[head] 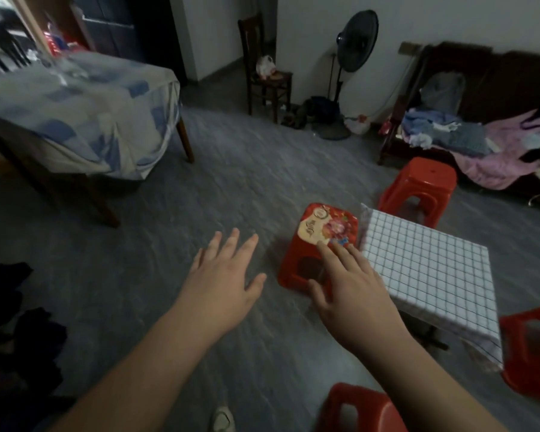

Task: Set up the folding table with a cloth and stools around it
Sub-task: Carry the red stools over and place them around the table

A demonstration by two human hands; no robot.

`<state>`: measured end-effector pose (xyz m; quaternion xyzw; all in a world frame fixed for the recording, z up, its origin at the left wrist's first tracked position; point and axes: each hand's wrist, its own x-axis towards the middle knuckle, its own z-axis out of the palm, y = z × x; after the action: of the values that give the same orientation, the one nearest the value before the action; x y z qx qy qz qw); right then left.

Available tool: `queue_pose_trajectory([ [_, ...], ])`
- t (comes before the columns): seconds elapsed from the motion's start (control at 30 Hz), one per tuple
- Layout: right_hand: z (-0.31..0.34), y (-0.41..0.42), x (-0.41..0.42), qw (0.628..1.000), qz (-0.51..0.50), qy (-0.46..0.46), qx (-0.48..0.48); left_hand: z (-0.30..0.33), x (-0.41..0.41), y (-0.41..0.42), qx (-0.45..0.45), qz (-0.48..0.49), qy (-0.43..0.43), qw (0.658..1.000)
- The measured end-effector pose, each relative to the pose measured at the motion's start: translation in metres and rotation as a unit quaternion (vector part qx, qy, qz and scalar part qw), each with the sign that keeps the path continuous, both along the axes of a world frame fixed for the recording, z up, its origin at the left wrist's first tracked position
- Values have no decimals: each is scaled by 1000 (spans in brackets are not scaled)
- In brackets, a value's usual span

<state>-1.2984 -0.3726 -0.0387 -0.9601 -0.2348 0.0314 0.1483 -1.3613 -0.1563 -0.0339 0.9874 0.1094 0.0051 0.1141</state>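
Note:
A low folding table (430,275) stands at the right, covered by a white cloth with a dark grid. A red plastic stool (321,232) with a flowery printed top sits against its left side. My right hand (353,285) hovers over that stool's near edge with fingers spread, holding nothing. My left hand (225,275) is open over the bare floor to the left of the stool. Another red stool (418,188) stands behind the table, one (530,347) at its right, and one (359,406) in front of it by my right forearm.
A large table (85,98) with a blue-and-white cloth fills the upper left. A dark wooden chair (265,70) and a standing fan (353,48) stand by the far wall. A bench with piled clothes (480,135) is at the right. Dark clothes (16,322) lie at the left.

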Motion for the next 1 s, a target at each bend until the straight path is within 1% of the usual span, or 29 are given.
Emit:
queue_pose_trajectory([
  [0.17, 26, 94, 37, 999, -30, -1, 32, 32, 43, 98, 28, -21, -3, 999],
  [0.33, 38, 147, 68, 997, -46, 3, 57, 46, 79, 155, 10, -8, -6, 1000],
  [0.43, 42, 169, 92, 997, -53, 15, 58, 46, 102, 177, -1, 0, -2, 1000],
  [0.53, 41, 187, 128, 998, -50, 10, 41, 46, 136, 197, -6, 2, -7, 1000],
  [0.63, 37, 198, 166, 998, -50, 8, 46, 42, 175, 209, -10, 2, -2, 1000],
  [0.83, 33, 213, 268, 998, -35, -18, 44, 33, 269, 226, -5, 16, -17, 1000],
  [1.0, 41, 230, 354, 999, -6, -11, 31, 34, 345, 243, -7, 49, -32, 998],
])
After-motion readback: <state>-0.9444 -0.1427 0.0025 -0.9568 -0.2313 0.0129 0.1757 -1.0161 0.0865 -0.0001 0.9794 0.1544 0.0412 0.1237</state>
